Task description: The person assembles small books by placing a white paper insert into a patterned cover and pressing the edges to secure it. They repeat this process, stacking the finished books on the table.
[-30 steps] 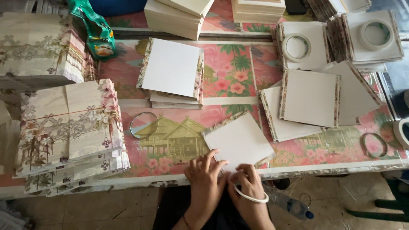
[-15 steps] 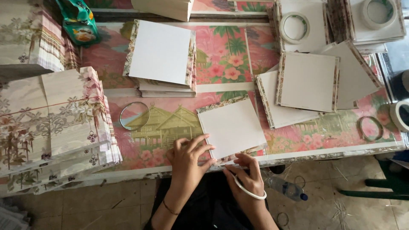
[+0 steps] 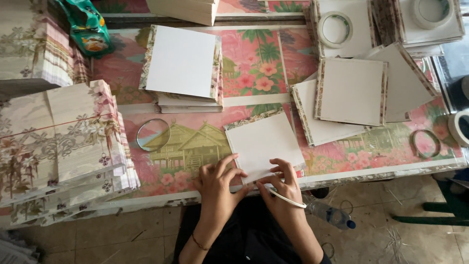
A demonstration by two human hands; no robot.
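Flat square white card with patterned paper edging lies tilted on floral desk. My left hand and right hand, fingers spread open, press its near edge; white tape ring on right wrist.

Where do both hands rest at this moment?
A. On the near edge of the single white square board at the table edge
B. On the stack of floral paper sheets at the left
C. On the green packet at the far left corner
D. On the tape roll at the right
A: the left hand and right hand both press the near edge of the white square board, away from the stacks.
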